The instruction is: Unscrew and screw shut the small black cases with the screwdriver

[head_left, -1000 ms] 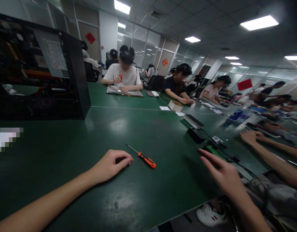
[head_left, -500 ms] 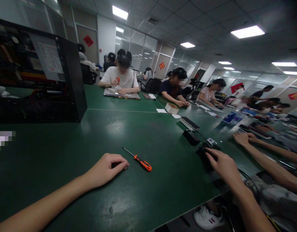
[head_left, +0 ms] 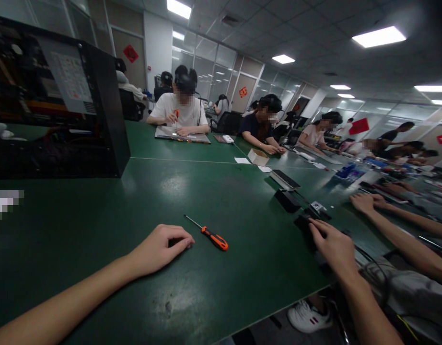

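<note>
My left hand [head_left: 167, 247] rests on the green table with its fingers curled and the thumb meeting the fingertips; nothing shows in it. Just to its right lies a screwdriver [head_left: 214, 238] with an orange and black handle, its shaft angled up and left. At the table's right side my right hand [head_left: 334, 247] has its thumb and fingers closed at a dark black object [head_left: 303, 222]. Much of that object is hidden behind the hand, and its kind is unclear. A black block [head_left: 287, 200] stands a little beyond it.
A black computer case [head_left: 108, 110] with its side open stands at the left. A phone-like slab on a box [head_left: 285, 179] and an open small carton [head_left: 258, 157] lie beyond my right hand. Another person's forearms [head_left: 393, 227] rest at the right. Several people sit across the table.
The view has shifted slightly, so the things on the table appear a little higher and farther right. Both hands keep nearly the same pose, and the screwdriver lies where it was.
</note>
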Action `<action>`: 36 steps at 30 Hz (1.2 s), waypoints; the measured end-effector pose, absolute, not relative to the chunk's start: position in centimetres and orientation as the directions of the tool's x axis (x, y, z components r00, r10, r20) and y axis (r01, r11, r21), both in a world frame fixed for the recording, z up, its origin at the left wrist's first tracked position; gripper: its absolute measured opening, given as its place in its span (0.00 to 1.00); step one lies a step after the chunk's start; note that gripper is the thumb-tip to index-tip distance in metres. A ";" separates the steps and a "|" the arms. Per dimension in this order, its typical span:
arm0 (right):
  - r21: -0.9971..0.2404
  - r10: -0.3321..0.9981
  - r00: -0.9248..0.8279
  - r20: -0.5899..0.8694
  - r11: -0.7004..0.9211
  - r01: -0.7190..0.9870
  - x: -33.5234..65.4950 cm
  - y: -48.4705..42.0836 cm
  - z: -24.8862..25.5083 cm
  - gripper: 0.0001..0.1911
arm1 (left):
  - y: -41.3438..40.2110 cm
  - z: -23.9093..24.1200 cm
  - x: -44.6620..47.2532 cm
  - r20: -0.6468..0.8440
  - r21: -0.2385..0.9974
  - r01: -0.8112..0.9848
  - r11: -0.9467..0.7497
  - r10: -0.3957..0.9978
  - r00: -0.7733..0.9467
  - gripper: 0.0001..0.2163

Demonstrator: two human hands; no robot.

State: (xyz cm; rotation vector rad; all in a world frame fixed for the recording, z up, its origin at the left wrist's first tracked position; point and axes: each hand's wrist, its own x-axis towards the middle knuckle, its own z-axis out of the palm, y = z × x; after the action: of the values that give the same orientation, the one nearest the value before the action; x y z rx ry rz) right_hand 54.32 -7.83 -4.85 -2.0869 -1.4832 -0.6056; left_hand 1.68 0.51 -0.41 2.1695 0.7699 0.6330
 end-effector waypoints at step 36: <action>-0.147 0.852 0.065 0.520 0.014 0.989 57.2 -5.6 4.2 0.27 | 0.4 -0.9 1.7 0.242 0.733 0.291 -0.615 0.635 0.734 0.11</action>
State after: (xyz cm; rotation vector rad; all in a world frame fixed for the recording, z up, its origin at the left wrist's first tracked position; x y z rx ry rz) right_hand 57.24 -5.57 4.22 -1.8787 -1.8270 -0.3845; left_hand 1.70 0.35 -0.92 2.2408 0.6948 0.6419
